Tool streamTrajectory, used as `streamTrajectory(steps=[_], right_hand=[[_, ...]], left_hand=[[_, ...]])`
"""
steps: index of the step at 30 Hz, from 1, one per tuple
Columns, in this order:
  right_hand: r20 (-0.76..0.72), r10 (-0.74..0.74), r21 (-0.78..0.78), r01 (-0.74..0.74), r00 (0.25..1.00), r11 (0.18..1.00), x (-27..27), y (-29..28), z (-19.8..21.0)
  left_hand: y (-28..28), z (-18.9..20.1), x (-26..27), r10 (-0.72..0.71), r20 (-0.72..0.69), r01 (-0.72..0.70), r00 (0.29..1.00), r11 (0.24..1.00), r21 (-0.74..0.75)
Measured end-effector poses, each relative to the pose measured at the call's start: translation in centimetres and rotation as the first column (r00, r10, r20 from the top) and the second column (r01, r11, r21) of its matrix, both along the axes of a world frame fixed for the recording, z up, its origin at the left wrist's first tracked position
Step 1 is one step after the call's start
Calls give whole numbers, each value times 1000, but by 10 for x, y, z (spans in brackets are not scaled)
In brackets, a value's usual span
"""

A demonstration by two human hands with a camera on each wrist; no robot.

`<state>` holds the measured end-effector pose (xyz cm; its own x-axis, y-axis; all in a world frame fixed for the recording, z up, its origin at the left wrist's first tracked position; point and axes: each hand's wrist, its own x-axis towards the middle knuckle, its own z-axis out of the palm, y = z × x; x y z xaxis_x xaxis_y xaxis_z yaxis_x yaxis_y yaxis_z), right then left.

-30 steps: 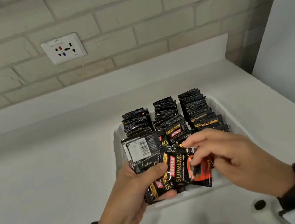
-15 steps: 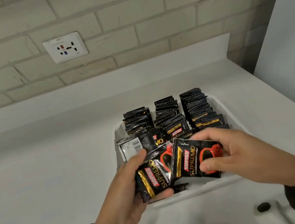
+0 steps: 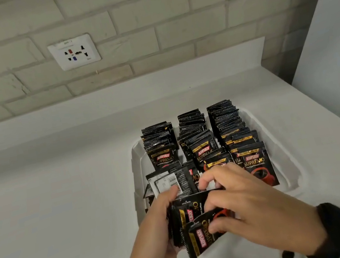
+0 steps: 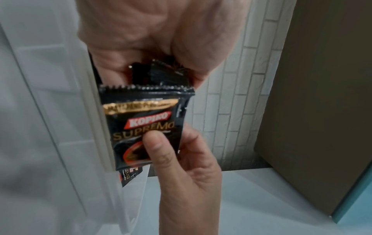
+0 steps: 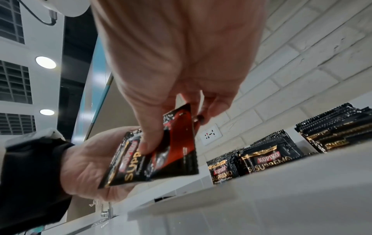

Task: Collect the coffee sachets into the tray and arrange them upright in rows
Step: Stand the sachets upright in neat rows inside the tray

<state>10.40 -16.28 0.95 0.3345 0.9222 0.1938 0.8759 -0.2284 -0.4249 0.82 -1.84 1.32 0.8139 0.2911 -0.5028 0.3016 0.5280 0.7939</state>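
Observation:
A white tray [image 3: 281, 152] on the counter holds three rows of black coffee sachets [image 3: 227, 123] standing upright. Loose sachets [image 3: 173, 180] lie flat at the tray's near left. Just in front of the tray my left hand [image 3: 157, 229] grips a small stack of sachets [image 3: 190, 214]. My right hand [image 3: 246, 204] pinches the front sachet [image 3: 202, 236] of that stack between thumb and fingers. In the left wrist view the thumb presses on the sachet's [image 4: 145, 127] printed face. In the right wrist view both hands meet on the sachets [image 5: 153, 159] beside the tray's wall [image 5: 261, 182].
A white counter [image 3: 64, 204] runs under a brick wall with a power socket [image 3: 74, 52]. A white panel [image 3: 337, 53] stands at the right. A small white object with a dark spot [image 3: 287, 256] lies near my right wrist.
The two hands have come closer together, and the sachet in my right hand now overlaps the stack in my left. One more sachet stands at the front of the right row.

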Motion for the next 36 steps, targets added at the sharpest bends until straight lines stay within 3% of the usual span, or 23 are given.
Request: streamTrajectory(steps=[2,4,6,7,9,11,13,15,17,20,28,30,33,36], right_hand=[[59,-8,31,6,998,999,0,1,-1],[26,-11,91,8,1000,996,2,-1,-2],[-203,-55,194,95,978,976,4,-3,4],[-416,-61,241,174,908,955,5,-4,8],[-784,18,290,340,621,895,8,-6,11],[-907,52,268,476,419,838,12,-5,9],[-934,41,240,537,356,808,12,-2,6],[-933,6,226,572,360,788,11,4,1],[-924,-23,224,590,381,776,8,11,-3],[-884,-68,239,572,463,784,2,21,-6],[-858,-99,217,530,505,820,2,23,-9],[-793,-168,184,493,586,851,12,19,3],[-558,-237,127,364,795,923,34,10,29],[-345,-136,-185,75,929,980,42,7,45]], left_hand=[[0,-1,0,9,8,-9,1000,1000,4],[2,-2,2,39,12,-39,999,999,-2],[6,-4,3,63,16,-63,998,998,-31],[8,-5,4,75,25,-74,997,996,-40],[9,-5,6,96,49,-94,994,995,-36],[6,-4,9,95,88,-94,992,995,-16],[0,-3,13,71,134,-71,988,997,-7],[-7,-2,17,52,194,-56,980,998,16],[-11,-4,20,12,248,-47,969,990,136],[-13,-10,23,-28,288,-63,957,951,303],[-12,-15,21,-41,306,-84,951,919,385],[-8,-17,19,-83,297,-60,951,896,440],[-3,-18,12,-191,279,17,941,852,524],[-1,-19,3,-264,240,99,934,838,537]])
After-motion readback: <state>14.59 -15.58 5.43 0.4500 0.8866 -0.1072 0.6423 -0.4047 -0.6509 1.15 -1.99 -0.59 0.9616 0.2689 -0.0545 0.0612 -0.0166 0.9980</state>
